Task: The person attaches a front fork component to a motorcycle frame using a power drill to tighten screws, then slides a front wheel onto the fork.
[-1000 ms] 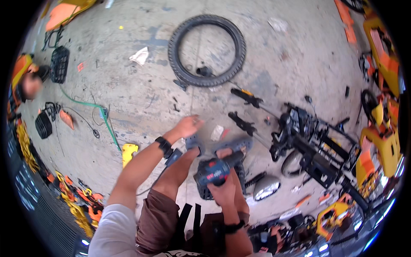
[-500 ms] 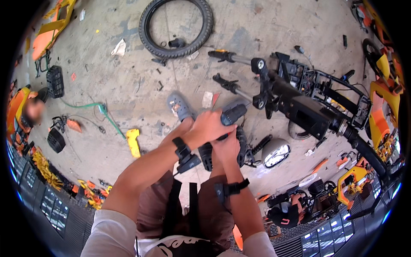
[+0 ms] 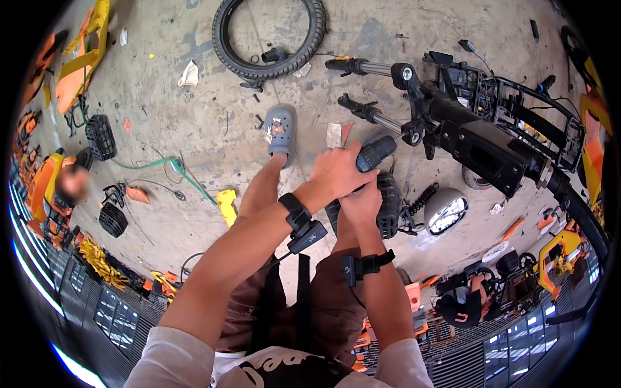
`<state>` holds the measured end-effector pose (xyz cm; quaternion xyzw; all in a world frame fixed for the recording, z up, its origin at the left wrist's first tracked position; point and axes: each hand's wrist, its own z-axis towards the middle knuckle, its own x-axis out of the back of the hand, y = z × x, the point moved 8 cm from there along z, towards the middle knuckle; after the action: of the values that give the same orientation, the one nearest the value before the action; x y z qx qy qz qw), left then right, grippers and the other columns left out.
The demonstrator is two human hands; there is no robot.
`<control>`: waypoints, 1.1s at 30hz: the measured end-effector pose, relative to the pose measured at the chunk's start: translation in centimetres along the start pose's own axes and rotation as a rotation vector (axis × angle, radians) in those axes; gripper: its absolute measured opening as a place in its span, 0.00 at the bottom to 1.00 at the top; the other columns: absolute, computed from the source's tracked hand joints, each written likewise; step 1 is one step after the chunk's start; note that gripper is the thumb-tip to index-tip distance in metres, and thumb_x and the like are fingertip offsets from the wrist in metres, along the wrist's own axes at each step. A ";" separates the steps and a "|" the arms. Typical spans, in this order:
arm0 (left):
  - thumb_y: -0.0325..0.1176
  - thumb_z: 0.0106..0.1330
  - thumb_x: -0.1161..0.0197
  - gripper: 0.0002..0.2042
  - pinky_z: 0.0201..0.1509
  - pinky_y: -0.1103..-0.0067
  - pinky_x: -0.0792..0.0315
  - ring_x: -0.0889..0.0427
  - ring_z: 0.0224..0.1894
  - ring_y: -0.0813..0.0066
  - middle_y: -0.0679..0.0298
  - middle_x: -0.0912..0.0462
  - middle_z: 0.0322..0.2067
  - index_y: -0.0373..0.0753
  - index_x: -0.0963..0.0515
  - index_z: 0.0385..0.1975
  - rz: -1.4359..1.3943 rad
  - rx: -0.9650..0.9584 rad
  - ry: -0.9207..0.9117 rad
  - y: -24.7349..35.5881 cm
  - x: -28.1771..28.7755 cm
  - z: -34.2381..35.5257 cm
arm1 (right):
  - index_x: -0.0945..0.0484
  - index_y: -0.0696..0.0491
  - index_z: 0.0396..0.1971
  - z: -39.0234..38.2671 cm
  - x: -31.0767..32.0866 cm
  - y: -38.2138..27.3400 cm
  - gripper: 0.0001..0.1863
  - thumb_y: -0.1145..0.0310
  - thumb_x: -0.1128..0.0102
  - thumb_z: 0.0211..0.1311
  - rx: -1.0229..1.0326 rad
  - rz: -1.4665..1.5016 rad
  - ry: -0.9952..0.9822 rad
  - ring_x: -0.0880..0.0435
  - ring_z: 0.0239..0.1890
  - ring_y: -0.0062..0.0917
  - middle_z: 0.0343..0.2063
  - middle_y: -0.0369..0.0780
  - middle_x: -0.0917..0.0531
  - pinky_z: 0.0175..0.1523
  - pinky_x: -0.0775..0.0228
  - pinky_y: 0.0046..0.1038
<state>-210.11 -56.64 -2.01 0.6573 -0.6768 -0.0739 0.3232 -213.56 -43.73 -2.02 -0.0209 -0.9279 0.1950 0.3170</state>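
Note:
My left hand (image 3: 335, 172) is closed around a dark grey cordless drill (image 3: 376, 154), whose rounded body sticks out on the far right side of my fingers. Just below it my right hand (image 3: 361, 204) is closed too, pressed against the left hand and wrapped on the drill's lower part. Much of the handle is hidden by my fingers. Under the hands lies a black knobby tyre (image 3: 388, 204), partly covered by my right forearm. The black bike frame (image 3: 453, 139) with its fork legs lies to the right of the drill.
A loose tyre (image 3: 223, 55) lies at the far side on the concrete floor. A round headlight (image 3: 446, 212) and a shock absorber (image 3: 424, 199) are right of my hands. To the left are a yellow part (image 3: 227, 207) and a green strap (image 3: 194, 184). Another person (image 3: 462, 307) sits at lower right.
The floor and parts have shifted rightward in the picture. My left foot in its grey clog is stretched farther forward. Both hands still hold the drill.

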 end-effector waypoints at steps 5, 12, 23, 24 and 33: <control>0.57 0.52 0.31 0.34 0.39 0.64 0.23 0.17 0.32 0.45 0.47 0.17 0.27 0.34 0.27 0.49 -0.142 -0.019 0.029 -0.5 1.5 -0.7 | 0.27 0.57 0.49 -0.1 -0.4 -0.2 0.32 0.63 0.25 0.43 0.028 0.159 0.006 0.15 0.43 0.43 0.38 0.49 0.15 0.47 0.25 0.37; 0.61 0.49 0.30 0.33 0.35 0.64 0.23 0.16 0.29 0.46 0.45 0.18 0.23 0.31 0.22 0.35 -0.048 0.071 0.052 -2.3 2.1 -2.3 | 0.32 0.52 0.55 0.6 -0.7 -1.8 0.36 0.64 0.27 0.44 0.143 0.289 0.070 0.16 0.42 0.46 0.38 0.47 0.15 0.45 0.24 0.37; 0.61 0.47 0.29 0.32 0.32 0.63 0.22 0.17 0.25 0.45 0.45 0.19 0.21 0.30 0.21 0.29 -0.041 0.020 0.108 -2.4 2.4 -1.4 | 0.25 0.56 0.44 1.1 -1.9 -0.9 0.26 0.65 0.27 0.43 0.099 0.281 0.059 0.15 0.37 0.42 0.32 0.46 0.15 0.41 0.24 0.37; 0.61 0.46 0.29 0.32 0.31 0.62 0.22 0.17 0.25 0.45 0.45 0.19 0.21 0.30 0.21 0.29 -0.062 0.014 0.107 -2.4 2.3 -1.3 | 0.24 0.57 0.41 0.8 -1.0 -1.6 0.22 0.67 0.28 0.45 0.057 0.274 0.053 0.15 0.39 0.40 0.34 0.46 0.15 0.43 0.25 0.36; 0.56 0.50 0.27 0.29 0.31 0.67 0.24 0.18 0.25 0.50 0.48 0.20 0.20 0.28 0.22 0.29 -0.145 0.031 0.051 -2.7 1.6 -0.8 | 0.22 0.58 0.35 0.4 0.1 -1.1 0.17 0.69 0.29 0.43 0.057 0.122 0.042 0.15 0.36 0.45 0.29 0.49 0.15 0.40 0.24 0.38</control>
<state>-207.34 -58.18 -2.24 0.7113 -0.6199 -0.0700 0.3238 -213.80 -44.86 -1.89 -0.0722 -0.9122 0.2397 0.3243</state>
